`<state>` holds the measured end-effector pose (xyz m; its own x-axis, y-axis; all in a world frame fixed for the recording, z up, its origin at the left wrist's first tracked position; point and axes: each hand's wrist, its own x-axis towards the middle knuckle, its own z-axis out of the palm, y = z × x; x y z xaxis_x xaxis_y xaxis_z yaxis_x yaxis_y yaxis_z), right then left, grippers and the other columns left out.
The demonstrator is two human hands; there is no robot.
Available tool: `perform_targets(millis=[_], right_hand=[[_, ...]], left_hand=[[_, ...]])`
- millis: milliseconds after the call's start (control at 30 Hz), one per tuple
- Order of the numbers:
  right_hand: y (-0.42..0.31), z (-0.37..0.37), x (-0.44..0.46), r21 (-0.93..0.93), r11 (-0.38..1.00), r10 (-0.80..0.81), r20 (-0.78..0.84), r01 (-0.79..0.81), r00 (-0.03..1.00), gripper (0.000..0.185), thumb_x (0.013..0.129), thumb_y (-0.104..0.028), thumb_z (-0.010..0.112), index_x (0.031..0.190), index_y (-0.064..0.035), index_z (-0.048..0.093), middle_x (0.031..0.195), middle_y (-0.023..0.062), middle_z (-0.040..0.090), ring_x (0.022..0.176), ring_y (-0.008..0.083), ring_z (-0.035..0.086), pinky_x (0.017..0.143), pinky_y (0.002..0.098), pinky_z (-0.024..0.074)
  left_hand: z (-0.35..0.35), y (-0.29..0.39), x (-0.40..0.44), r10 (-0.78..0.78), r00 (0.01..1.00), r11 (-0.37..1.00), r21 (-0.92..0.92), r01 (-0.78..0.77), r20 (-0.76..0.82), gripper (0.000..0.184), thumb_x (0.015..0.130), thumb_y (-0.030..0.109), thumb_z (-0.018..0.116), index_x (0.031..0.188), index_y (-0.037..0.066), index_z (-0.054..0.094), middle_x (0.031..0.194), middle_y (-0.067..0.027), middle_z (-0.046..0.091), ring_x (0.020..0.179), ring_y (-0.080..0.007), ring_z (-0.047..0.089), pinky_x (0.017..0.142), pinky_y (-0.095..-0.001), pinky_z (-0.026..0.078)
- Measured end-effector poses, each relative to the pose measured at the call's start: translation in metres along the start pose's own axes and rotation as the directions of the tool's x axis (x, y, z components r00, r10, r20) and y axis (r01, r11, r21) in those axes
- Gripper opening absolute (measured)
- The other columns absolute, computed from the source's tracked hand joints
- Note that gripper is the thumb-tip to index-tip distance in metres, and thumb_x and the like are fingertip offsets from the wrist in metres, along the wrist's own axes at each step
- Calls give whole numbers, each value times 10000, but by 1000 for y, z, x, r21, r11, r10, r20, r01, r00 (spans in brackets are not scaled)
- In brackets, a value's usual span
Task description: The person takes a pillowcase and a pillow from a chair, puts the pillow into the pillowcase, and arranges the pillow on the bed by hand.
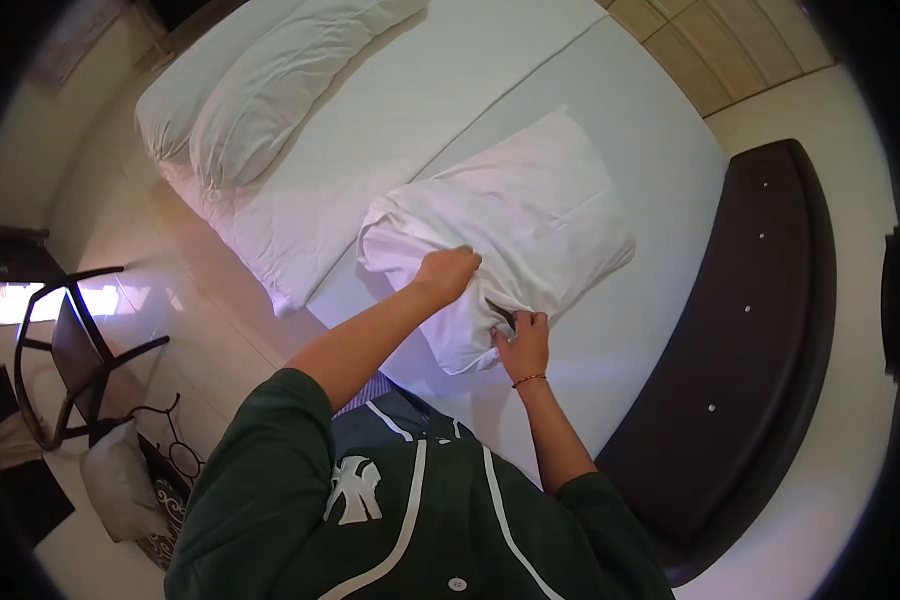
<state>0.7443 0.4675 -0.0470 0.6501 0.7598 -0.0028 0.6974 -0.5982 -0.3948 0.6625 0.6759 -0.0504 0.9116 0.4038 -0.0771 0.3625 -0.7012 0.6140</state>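
Evidently, the left hand (450, 276) is gripping the bunched cover (494, 282) of the white pillow (560, 205) by the near edge of the bed (660, 180), while the right hand (525, 344) is pinching it beside a dark slit (498, 309). That opening is apparently being worked, probably calling for a steady two-handed hold next. The pillow's long axis is slanting away, pointing toward the far corner beside the headboard (735, 345).

Left hand (449, 275): fingertips hidden against white pillow (545, 195). Rear bolster (210, 70) cut off by top edge. Dark wall object (890, 305): indistinct.
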Motion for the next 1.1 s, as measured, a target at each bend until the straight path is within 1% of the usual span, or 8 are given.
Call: perform_targets(millis=[300, 467, 567, 700, 767, 833, 967, 1100], right_hand=[[-3, 16, 26, -45, 990, 132, 52, -130, 990, 285, 727, -12, 593, 1007, -61, 595, 951, 153, 574, 903, 361, 566, 778, 434, 475], [-41, -34, 61, 207, 966, 185, -141, -154, 973, 192, 726, 9, 567, 915, -26, 572, 913, 159, 603, 826, 349, 594, 729, 411, 486], [-55, -38, 45, 317, 943, 183, -232, -104, 955, 248, 693, 47, 580, 930, -21, 556, 866, 145, 580, 759, 323, 588, 684, 372, 484], [-61, -8, 7, 425, 905, 173, -319, -23, 932, 330, 656, 74, 602, 968, -32, 571, 817, 125, 548, 690, 291, 575, 636, 339, 477], [-68, -5, -14, 387, 912, 242, -240, -136, 940, 341, 653, 71, 602, 975, -39, 580, 812, 119, 543, 682, 282, 573, 630, 336, 478], [-72, -1, -28, 362, 916, 267, -226, -173, 937, 342, 649, 70, 602, 971, -44, 587, 806, 114, 537, 680, 278, 572, 624, 337, 479], [-80, 6, -42, 273, 935, 290, -216, -228, 932, 325, 641, 73, 587, 943, -45, 588, 805, 117, 521, 738, 300, 568, 652, 365, 479], [-69, 29, -39, 158, 964, 236, -146, -213, 961, 317, 656, 76, 570, 953, -32, 591, 840, 135, 535, 798, 321, 569, 712, 378, 478]], left_hand=[[26, -12, -27, 211, 960, 972, 68, -227, 184, 92, 816, 109, 516, 858, 45, 568, 899, -136, 614, 828, -343, 627, 690, -440, 511], [13, -12, -21, 164, 925, 948, -204, -245, -344, 101, 760, 58, 610, 832, 55, 538, 796, -129, 561, 720, -338, 583, 613, -421, 479], [23, -28, -30, 371, 919, 916, -107, -386, -134, 97, 753, 64, 601, 846, 63, 573, 794, -136, 564, 762, -327, 598, 671, -421, 494], [39, -51, -14, 24, 998, 934, -355, -42, -57, 260, 775, -5, 578, 1019, 65, 636, 1028, -159, 620, 902, -321, 617, 724, -352, 506], [24, -53, -12, -133, 971, 581, -778, 241, 201, 429, 765, -39, 566, 1184, 55, 576, 1179, -145, 599, 1003, -280, 610, 825, -331, 494], [15, -58, -23, -145, 912, -72, -924, 377, 383, 496, 745, -57, 569, 1230, 39, 531, 1191, -123, 595, 1024, -265, 602, 868, -350, 485], [-40, -110, -44, -226, 926, -602, -791, 112, 303, 500, 800, 61, 573, 1276, 0, 433, 1137, -82, 595, 1035, -228, 580, 954, -381, 441], [-77, -134, -1, -423, 775, -430, -857, 284, 470, 345, 825, 85, 561, 1151, -11, 499, 1074, -87, 624, 1008, -225, 594, 919, -371, 468]])
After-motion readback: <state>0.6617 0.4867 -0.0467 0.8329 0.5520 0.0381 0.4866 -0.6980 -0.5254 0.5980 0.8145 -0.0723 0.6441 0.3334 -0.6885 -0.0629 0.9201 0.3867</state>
